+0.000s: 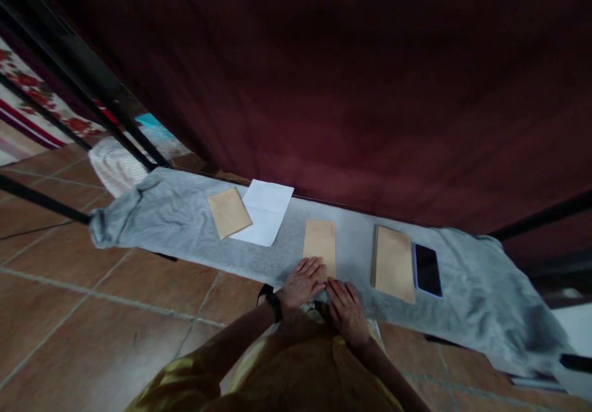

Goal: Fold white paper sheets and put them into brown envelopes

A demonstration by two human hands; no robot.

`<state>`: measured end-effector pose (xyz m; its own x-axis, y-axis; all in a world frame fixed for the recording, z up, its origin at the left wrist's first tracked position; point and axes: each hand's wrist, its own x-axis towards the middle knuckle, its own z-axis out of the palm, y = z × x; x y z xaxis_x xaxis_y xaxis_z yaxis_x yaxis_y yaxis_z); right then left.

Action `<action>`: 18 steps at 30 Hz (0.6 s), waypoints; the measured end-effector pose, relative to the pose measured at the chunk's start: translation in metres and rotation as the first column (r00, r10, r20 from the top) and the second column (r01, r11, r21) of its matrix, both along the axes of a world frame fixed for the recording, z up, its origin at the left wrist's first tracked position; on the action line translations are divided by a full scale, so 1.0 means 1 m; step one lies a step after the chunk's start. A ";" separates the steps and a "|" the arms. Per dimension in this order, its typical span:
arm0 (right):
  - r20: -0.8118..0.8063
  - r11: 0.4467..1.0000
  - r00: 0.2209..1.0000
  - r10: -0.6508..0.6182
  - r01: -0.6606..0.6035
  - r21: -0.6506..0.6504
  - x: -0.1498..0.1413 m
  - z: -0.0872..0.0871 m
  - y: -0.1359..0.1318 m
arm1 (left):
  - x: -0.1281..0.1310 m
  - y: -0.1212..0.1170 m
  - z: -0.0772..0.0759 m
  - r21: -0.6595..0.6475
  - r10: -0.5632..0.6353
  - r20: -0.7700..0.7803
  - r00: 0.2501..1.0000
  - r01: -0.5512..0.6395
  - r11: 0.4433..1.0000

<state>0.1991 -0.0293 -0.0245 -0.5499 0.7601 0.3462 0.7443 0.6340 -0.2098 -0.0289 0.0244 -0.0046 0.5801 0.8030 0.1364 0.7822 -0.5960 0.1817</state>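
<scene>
A brown paper envelope (320, 238) lies lengthwise on the grey cloth in front of me. My left hand (303, 282) rests flat on its near left part, fingers stretched out. At its near right corner lies my right hand (346, 308), fingers extended, fingertips at the envelope's edge. The hands cover the near end of the envelope. To the left, another brown envelope (229, 213) overlaps a white sheet of paper (268, 210). A stack of brown envelopes (394, 263) sits to the right, beside a dark-screened phone (428, 270).
The grey cloth (185, 239) covers a long narrow bench, rumpled at both ends. A dark red curtain (324, 91) hangs right behind it. Black metal bars (44, 199) stand at the left. Brown floor tiles (55, 301) lie below, with a striped cloth bundle (118, 165) beyond the left end.
</scene>
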 end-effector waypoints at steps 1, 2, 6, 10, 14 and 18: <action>0.003 1.000 1.000 -0.004 0.004 -0.013 0.000 0.001 0.000 | 0.005 0.010 -0.002 0.003 0.022 0.003 1.000 -0.022 1.000; 0.005 1.000 1.000 -0.006 0.006 -0.027 -0.001 0.002 0.001 | 0.010 0.020 -0.003 0.003 0.046 0.010 0.999 -0.046 0.999; 0.006 0.998 1.000 -0.016 0.016 -0.059 -0.002 0.008 0.001 | 0.025 0.063 -0.006 -0.032 0.136 0.008 0.991 -0.135 0.990; 0.019 0.998 1.000 -0.020 0.022 -0.062 -0.003 0.010 0.000 | 0.033 0.097 -0.004 -0.050 0.184 -0.027 0.983 -0.185 0.981; 0.027 0.997 1.000 -0.015 0.017 -0.075 -0.003 0.009 0.000 | 0.042 0.120 -0.003 -0.039 0.207 -0.022 0.978 -0.208 0.977; 0.020 0.996 1.000 -0.013 0.015 -0.083 -0.002 0.007 0.001 | 0.051 0.132 -0.004 -0.036 0.251 -0.028 0.967 -0.252 0.967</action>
